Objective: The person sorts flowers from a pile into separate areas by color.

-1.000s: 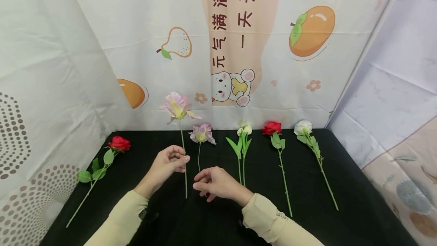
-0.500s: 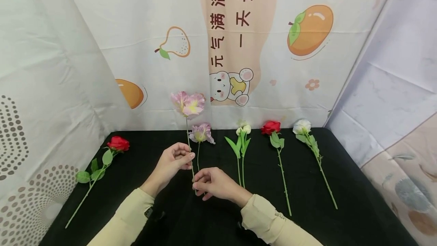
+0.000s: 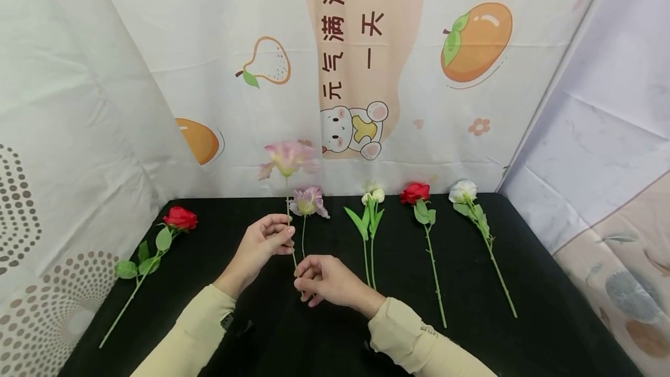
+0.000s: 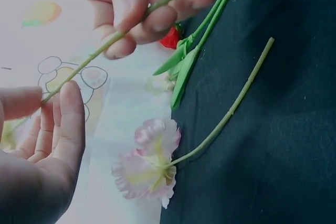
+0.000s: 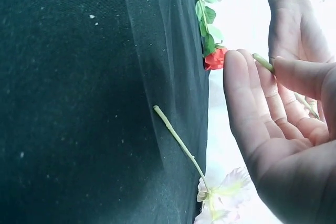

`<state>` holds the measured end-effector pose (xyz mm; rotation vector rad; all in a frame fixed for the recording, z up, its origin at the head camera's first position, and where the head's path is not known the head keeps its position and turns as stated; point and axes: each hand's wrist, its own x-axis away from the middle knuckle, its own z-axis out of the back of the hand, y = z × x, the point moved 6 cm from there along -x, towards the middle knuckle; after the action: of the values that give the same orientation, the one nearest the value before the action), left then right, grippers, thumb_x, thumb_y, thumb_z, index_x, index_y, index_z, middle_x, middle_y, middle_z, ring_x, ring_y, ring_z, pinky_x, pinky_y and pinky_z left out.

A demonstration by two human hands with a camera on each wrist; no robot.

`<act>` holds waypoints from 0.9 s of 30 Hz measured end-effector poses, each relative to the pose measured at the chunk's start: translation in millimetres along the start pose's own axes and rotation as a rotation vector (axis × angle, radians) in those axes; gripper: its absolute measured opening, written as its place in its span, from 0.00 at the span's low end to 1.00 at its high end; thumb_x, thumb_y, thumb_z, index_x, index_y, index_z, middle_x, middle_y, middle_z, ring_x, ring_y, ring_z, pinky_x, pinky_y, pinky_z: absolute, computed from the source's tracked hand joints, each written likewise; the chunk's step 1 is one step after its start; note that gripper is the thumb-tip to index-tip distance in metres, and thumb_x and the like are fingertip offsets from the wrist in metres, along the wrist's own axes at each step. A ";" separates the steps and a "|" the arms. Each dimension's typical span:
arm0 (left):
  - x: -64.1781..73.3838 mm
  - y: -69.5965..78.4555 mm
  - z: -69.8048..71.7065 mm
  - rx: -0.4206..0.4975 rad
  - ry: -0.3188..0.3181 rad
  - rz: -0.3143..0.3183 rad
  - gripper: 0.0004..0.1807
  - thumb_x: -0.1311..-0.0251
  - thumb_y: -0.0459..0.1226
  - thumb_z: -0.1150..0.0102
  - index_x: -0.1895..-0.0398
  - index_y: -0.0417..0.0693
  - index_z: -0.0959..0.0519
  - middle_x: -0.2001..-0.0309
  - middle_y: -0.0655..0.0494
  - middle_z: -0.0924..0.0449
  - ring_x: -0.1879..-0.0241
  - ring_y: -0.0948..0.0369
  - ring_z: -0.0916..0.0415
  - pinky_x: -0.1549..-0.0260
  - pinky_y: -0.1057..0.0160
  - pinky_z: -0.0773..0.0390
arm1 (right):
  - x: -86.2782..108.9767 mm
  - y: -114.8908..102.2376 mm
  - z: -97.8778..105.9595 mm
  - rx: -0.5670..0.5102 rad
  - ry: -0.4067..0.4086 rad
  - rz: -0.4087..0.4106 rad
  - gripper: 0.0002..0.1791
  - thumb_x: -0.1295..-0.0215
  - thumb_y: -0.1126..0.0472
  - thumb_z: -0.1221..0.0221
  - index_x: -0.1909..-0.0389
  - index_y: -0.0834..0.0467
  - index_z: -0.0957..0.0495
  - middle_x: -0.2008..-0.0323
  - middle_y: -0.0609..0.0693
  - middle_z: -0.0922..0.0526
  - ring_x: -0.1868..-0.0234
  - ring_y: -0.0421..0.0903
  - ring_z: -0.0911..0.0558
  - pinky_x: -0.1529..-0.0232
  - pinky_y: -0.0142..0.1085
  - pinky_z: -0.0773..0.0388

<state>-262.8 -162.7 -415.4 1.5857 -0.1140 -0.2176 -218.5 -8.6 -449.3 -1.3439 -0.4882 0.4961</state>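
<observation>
Held upright above the black table is an artificial flower with ruffled pink petals and a yellow centre (image 3: 288, 159); its head is blurred. My left hand (image 3: 259, 246) pinches its thin green stem (image 4: 86, 62) partway down, between thumb and fingers. Lower on the same stem, my right hand (image 3: 332, 284) pinches near the bottom end, and in the right wrist view the cut tip (image 5: 262, 62) pokes out between thumb and fingers. A second flower, lilac and ruffled (image 3: 309, 201), lies on the table just behind both hands, its lower stem hidden by my right hand.
A red rose (image 3: 180, 218) lies at the left of the black cloth (image 3: 209, 237). To the right lie white tulips with green leaves (image 3: 373, 208), another red rose (image 3: 416, 192) and a white rose (image 3: 463, 192). A printed curtain (image 3: 209, 28) hangs behind.
My left hand has brought the pink flower to the right, and its head has turned. My right hand, earlier beside the stem, now pinches its lower end.
</observation>
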 end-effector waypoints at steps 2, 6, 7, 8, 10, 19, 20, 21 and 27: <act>0.5 1.2 1.8 -0.004 0.006 -0.011 0.18 0.31 0.32 0.38 0.43 0.34 0.27 0.60 0.49 0.20 0.65 0.58 0.19 0.62 0.57 0.14 | 0.0 -0.4 -0.5 0.015 -0.001 0.001 0.04 0.30 0.68 0.37 0.58 0.64 0.22 0.65 0.66 0.15 0.71 0.54 0.14 0.73 0.42 0.14; 1.9 1.5 3.9 -0.012 0.008 -0.023 0.17 0.31 0.31 0.38 0.43 0.33 0.27 0.60 0.47 0.20 0.65 0.58 0.18 0.62 0.57 0.14 | -0.4 0.2 -0.5 0.034 0.002 0.000 0.09 0.30 0.67 0.38 0.54 0.68 0.22 0.64 0.65 0.15 0.71 0.51 0.14 0.74 0.41 0.14; 2.1 1.5 4.2 -0.013 0.009 -0.025 0.17 0.31 0.31 0.38 0.43 0.33 0.27 0.60 0.47 0.20 0.65 0.58 0.18 0.62 0.57 0.14 | -0.7 0.2 -0.3 0.036 0.004 0.004 0.10 0.29 0.67 0.38 0.53 0.69 0.23 0.64 0.65 0.15 0.71 0.51 0.14 0.74 0.41 0.14; 2.0 1.4 4.4 -0.014 0.009 -0.027 0.17 0.31 0.31 0.38 0.43 0.33 0.27 0.59 0.46 0.21 0.65 0.57 0.18 0.62 0.56 0.14 | -1.0 0.3 -0.1 0.037 0.007 0.007 0.10 0.29 0.67 0.38 0.52 0.69 0.23 0.64 0.65 0.14 0.71 0.51 0.14 0.74 0.41 0.14; 1.9 1.2 4.6 -0.015 0.005 -0.031 0.17 0.31 0.32 0.37 0.43 0.34 0.27 0.59 0.45 0.21 0.65 0.57 0.18 0.62 0.56 0.14 | -1.9 1.0 0.0 0.038 0.013 0.009 0.10 0.29 0.66 0.38 0.52 0.68 0.23 0.65 0.64 0.14 0.71 0.51 0.14 0.74 0.40 0.15; 1.6 -1.7 9.0 -0.081 0.003 -0.021 0.19 0.31 0.34 0.36 0.42 0.34 0.26 0.57 0.39 0.21 0.62 0.51 0.17 0.61 0.56 0.14 | -2.7 1.6 2.8 0.062 0.014 0.009 0.09 0.29 0.67 0.38 0.53 0.67 0.22 0.67 0.60 0.14 0.73 0.50 0.15 0.74 0.41 0.15; 2.2 -2.1 9.9 -0.095 0.003 -0.018 0.19 0.31 0.34 0.36 0.42 0.34 0.26 0.56 0.38 0.21 0.62 0.49 0.17 0.61 0.56 0.14 | -2.5 1.6 3.9 0.074 0.014 0.009 0.09 0.29 0.67 0.38 0.53 0.67 0.22 0.68 0.60 0.14 0.73 0.50 0.15 0.74 0.41 0.15; 2.8 -2.9 11.0 -0.110 0.003 -0.014 0.19 0.31 0.34 0.36 0.42 0.34 0.26 0.55 0.38 0.21 0.61 0.47 0.17 0.61 0.56 0.14 | -2.3 1.7 5.0 0.085 0.013 0.009 0.09 0.29 0.67 0.38 0.53 0.67 0.22 0.68 0.60 0.14 0.73 0.50 0.15 0.75 0.41 0.15; 10.5 -5.7 19.6 -0.209 -0.013 -0.015 0.18 0.30 0.34 0.37 0.42 0.35 0.26 0.55 0.38 0.20 0.57 0.37 0.19 0.62 0.57 0.14 | -1.7 3.5 10.5 0.129 -0.001 0.009 0.09 0.30 0.66 0.37 0.54 0.68 0.21 0.69 0.61 0.15 0.74 0.50 0.15 0.76 0.40 0.15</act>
<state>-257.0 -183.8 -422.2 1.3782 -0.0871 -0.2435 -226.4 -0.9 -451.1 -1.2222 -0.4443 0.5270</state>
